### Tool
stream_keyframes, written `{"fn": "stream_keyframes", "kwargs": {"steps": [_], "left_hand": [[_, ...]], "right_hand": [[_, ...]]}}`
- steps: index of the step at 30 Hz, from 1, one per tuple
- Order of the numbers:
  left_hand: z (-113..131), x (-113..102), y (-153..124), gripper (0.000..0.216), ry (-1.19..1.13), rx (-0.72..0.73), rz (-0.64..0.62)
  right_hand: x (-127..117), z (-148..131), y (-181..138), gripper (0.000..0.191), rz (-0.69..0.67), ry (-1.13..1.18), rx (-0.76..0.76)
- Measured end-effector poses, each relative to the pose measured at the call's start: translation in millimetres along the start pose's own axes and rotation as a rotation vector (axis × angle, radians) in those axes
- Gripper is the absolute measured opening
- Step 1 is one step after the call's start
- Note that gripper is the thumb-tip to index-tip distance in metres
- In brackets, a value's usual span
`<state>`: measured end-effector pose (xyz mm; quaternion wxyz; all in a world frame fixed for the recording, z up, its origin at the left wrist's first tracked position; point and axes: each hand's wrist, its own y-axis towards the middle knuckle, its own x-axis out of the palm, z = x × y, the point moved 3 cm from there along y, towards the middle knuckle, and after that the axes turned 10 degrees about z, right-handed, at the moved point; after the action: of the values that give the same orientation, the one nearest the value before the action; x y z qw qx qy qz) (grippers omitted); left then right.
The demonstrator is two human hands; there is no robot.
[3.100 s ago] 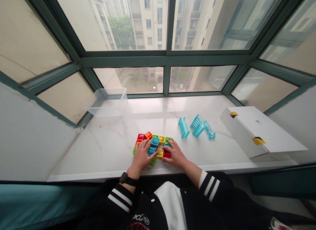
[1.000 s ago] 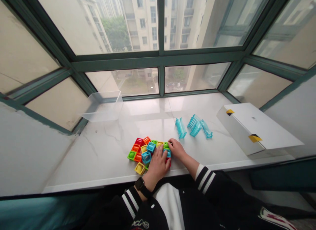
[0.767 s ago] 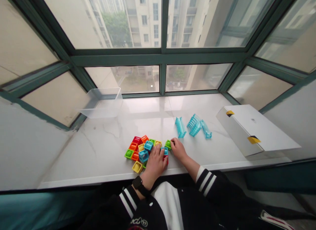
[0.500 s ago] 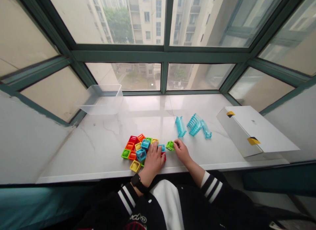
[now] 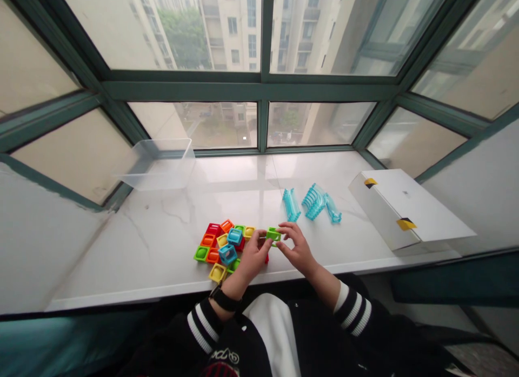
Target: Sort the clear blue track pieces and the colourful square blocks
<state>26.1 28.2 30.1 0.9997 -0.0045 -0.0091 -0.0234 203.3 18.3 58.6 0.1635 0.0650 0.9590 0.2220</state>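
Observation:
A cluster of coloured plastic blocks (image 5: 221, 245) in red, orange, yellow, green and blue lies on the white marble sill (image 5: 170, 242) near its front edge. Just right of the cluster, a green block (image 5: 273, 235) is lifted a little above the sill. My left hand (image 5: 248, 261) and my right hand (image 5: 295, 247) both pinch this green block from either side. A dark watch sits on my left wrist.
Several light-blue ribbed track pieces (image 5: 311, 202) lie to the right of the blocks. A white flat box (image 5: 405, 212) with yellow tape rests at the far right. A clear plastic bin (image 5: 158, 163) stands at the back left against the window frame.
My right hand pulled the green block out of the cluster to the right and raised it. My left hand left the cluster and came over to grip the same block.

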Motion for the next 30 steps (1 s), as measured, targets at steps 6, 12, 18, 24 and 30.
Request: {"fn": "stream_keyframes", "kwargs": {"steps": [6, 12, 18, 24, 30], "left_hand": [[0, 15, -4, 0.054, -0.421, -0.334, -0.099], [2, 21, -9, 0.061, -0.386, -0.447, -0.174], [23, -16, -5, 0.055, -0.326, -0.342, -0.141], [44, -83, -2, 0.045, -0.426, -0.230, 0.049], [53, -141, -10, 0.037, -0.439, -0.137, 0.247]], "right_hand": [[-6, 2, -4, 0.048, -0.038, 0.013, -0.075], [-24, 17, -6, 0.048, 0.009, -0.036, -0.014], [-66, 74, -10, 0.039, 0.117, -0.222, 0.160], [-75, 121, -8, 0.044, 0.121, -0.331, 0.215], [-66, 132, -4, 0.049, 0.100, -0.381, 0.245]]}}
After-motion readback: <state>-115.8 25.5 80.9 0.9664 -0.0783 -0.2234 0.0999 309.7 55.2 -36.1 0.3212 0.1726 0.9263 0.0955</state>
